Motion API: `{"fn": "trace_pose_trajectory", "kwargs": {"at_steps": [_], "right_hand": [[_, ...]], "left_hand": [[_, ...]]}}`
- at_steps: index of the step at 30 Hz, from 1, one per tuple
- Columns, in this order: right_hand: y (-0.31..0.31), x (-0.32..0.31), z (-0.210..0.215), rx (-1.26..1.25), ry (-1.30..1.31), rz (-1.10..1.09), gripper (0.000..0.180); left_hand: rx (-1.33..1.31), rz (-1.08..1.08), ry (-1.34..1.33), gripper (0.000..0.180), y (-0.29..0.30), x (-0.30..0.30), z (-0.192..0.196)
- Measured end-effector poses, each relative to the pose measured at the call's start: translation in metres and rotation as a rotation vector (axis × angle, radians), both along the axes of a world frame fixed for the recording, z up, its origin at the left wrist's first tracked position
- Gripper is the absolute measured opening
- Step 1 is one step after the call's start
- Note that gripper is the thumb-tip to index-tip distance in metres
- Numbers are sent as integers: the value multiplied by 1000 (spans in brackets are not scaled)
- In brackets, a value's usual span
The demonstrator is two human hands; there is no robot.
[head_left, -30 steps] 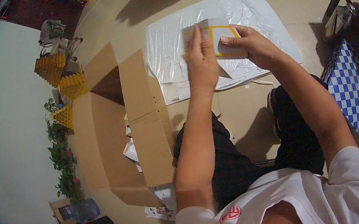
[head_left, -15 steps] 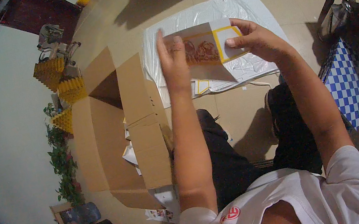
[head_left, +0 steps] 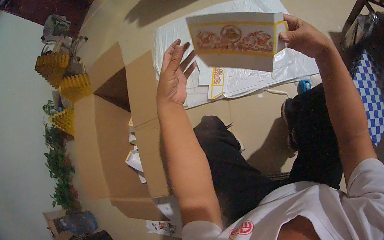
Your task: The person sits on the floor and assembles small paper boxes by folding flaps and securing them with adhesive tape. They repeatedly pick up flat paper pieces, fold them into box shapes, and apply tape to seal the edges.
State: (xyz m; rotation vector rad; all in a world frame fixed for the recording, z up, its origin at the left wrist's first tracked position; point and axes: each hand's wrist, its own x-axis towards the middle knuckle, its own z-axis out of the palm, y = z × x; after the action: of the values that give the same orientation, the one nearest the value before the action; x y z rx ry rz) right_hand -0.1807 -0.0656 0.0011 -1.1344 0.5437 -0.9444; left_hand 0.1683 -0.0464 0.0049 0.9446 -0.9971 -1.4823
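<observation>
**Left hand released; printed carton blank now held by the right hand alone**

Head view, change noted. One second ago both hands were together on a folded yellow-and-white piece low over the plastic sheet. Half a second ago the piece was opened out, each hand holding one end. Now the left hand has come off it and the printed carton blank is raised higher and spread flat, its ornamented face towards the camera. In my judgement the unfolding step is finished and the blank is being looked over or turned before further shaping; the released hand is free to take hold again.

Head view, fingers. The right hand pinches the blank's right edge, thumb on the near face, the other fingers wrapped behind and mostly hidden; the grip is closed on the card. The left hand is open, fingers extended and slightly spread, holding nothing. Its fingertips stand just left of the blank's lower left corner; contact with it cannot be confirmed.

Head view, surroundings. The blank is in the air above a clear plastic sheet laid on the floor, on which further flat blanks lie. A large open cardboard box stands to the person's left, near the left forearm. Stacks of yellow items sit beyond it by the wall.
</observation>
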Motion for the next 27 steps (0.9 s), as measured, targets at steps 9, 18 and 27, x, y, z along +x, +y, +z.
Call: {"fn": "trace_pose_trajectory", "kwargs": {"at_steps": [9,18,27], "right_hand": [[-6,-22,-16,14,-65,131,65],[-13,-37,-18,55,476,89,55],[4,15,0,-237,324,-138,46]], "left_hand": [[20,-139,-95,87,-5,-7,-14],[-43,-120,386,26,0,-19,-10],[-33,-83,-171,27,17,-53,10]]}}
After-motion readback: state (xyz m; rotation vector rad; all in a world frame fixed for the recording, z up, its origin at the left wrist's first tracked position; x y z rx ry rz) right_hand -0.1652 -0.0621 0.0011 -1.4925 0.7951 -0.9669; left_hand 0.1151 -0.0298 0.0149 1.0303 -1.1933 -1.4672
